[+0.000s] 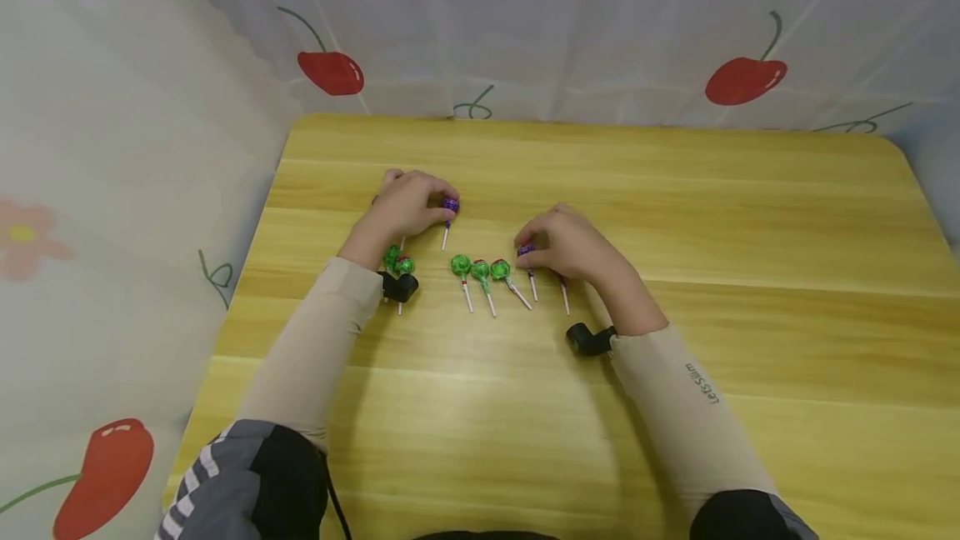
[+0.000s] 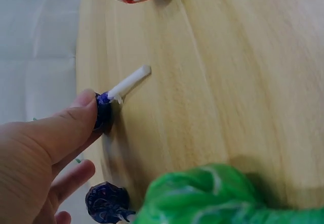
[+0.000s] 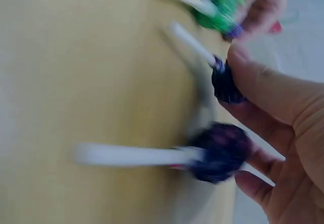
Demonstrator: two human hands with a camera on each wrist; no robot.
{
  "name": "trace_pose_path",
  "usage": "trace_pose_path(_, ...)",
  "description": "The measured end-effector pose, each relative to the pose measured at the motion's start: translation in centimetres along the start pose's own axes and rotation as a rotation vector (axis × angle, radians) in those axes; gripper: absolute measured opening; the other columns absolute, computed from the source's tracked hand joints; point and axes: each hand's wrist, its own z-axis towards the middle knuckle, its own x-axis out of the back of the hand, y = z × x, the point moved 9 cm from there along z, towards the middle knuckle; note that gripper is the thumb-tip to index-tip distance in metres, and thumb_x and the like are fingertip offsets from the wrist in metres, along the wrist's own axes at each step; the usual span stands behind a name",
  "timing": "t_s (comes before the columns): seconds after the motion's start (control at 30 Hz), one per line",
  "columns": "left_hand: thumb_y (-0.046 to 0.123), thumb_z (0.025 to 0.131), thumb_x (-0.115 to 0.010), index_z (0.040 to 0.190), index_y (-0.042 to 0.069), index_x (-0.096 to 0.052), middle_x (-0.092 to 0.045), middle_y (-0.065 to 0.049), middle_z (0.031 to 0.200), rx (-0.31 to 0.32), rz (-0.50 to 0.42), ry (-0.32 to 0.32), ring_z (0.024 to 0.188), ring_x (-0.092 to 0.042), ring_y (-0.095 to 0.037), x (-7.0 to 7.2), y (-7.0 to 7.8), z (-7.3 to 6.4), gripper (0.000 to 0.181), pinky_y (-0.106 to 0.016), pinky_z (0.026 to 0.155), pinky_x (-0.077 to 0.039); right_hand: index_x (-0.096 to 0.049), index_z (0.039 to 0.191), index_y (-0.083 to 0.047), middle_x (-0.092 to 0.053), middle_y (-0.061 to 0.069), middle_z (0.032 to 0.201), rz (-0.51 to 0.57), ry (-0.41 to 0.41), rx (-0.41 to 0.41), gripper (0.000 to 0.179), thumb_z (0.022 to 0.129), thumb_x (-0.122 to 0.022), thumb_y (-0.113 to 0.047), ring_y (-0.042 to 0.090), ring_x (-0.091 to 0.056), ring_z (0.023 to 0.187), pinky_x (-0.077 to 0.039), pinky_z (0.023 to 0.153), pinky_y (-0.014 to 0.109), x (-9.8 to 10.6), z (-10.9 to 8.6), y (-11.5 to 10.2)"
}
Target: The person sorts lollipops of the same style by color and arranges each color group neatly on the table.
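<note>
Between thumb and fingers, my left hand [image 1: 405, 208] pinches the wrapped head of a purple lollipop [image 1: 450, 205]; in the left wrist view its white stick points away from the hand. My right hand [image 1: 576, 247] pinches another purple lollipop [image 3: 226, 82] by the head, its stick angled toward the tabletop. Beside that hand's lower fingers is a further purple lollipop [image 3: 220, 153], blurred. Close to the left fingers lies one more purple lollipop [image 2: 106, 202], mostly covered by the hand in the head view. Three green lollipops [image 1: 481, 271] lie in a row between the hands.
Two more green lollipops [image 1: 405, 265] lie by the left wrist, partly hidden by its black camera [image 1: 400, 286]. Another black camera [image 1: 588, 340] sits at the right wrist. The wooden table [image 1: 480, 407] meets a printed curtain [image 1: 570, 32] at its far edge.
</note>
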Motion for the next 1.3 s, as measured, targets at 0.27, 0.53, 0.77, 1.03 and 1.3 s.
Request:
trace_pose_path(0.27, 0.036, 0.093, -0.069, 0.117, 0.028, -0.072, -0.068, 0.006, 0.126, 0.019, 0.046, 0.012, 0.124, -0.048, -0.021, -0.3, -0.3, 0.5, 0.026, -0.052, 0.112, -0.016, -0.073, 0.111, -0.011, -0.071, 0.002, 0.117, 0.159, 0.033, -0.074, 0.028, 0.088, -0.077, -0.025, 0.025, -0.057, 0.121, -0.042, 0.106, 0.047, 2.4, 3.9, 0.1)
trace_pose_path(0.53, 0.038, 0.093, -0.068, 0.122, 0.025, -0.071, -0.069, 0.004, 0.125, -0.01, 0.042, -0.012, 0.124, -0.047, -0.023, -1.5, 0.5, 1.0, 0.031, -0.052, 0.107, -0.017, -0.072, 0.114, -0.01, -0.07, 0.005, 0.113, 0.218, 0.044, -0.138, 0.03, 0.089, -0.076, -0.025, 0.023, -0.058, 0.109, -0.045, 0.099, 0.04, -0.2, 6.9, 0.1)
trace_pose_path(0.77, 0.037, 0.093, -0.068, 0.125, 0.024, -0.069, -0.069, 0.002, 0.126, 0.003, 0.049, 0.014, 0.125, -0.049, -0.025, -0.7, 0.7, 0.8, 0.034, -0.051, 0.102, -0.02, -0.072, 0.109, -0.009, -0.071, 0.005, 0.11, 0.19, 0.08, -0.114, 0.027, 0.088, -0.077, -0.026, 0.02, -0.062, 0.102, -0.047, 0.095, 0.037, -0.6, 7.8, -0.5)
trace_pose_path(1.03, 0.033, 0.096, -0.067, 0.136, 0.022, -0.062, -0.063, 0.001, 0.136, -0.007, -0.017, 0.044, 0.126, -0.048, -0.025, 0.6, 0.6, 0.0, 0.042, -0.049, 0.099, -0.019, -0.067, 0.124, -0.012, -0.067, 0.003, 0.124, 0.128, 0.086, -0.113, 0.042, 0.089, -0.075, -0.035, 0.024, -0.056, 0.122, -0.043, 0.106, 0.042, 0.9, 7.5, -0.9)
trace_pose_path(1.3, 0.031, 0.096, -0.067, 0.143, 0.021, -0.054, -0.058, 0.0, 0.143, -0.024, -0.15, 0.147, 0.131, -0.046, -0.028, 3.1, -0.1, -3.2, 0.05, -0.052, 0.1, -0.018, -0.062, 0.132, -0.012, -0.06, 0.004, 0.135, 0.185, 0.111, -0.067, 0.047, 0.092, -0.071, -0.036, 0.032, -0.05, 0.126, -0.041, 0.105, 0.048, 4.8, 3.6, 0.6)
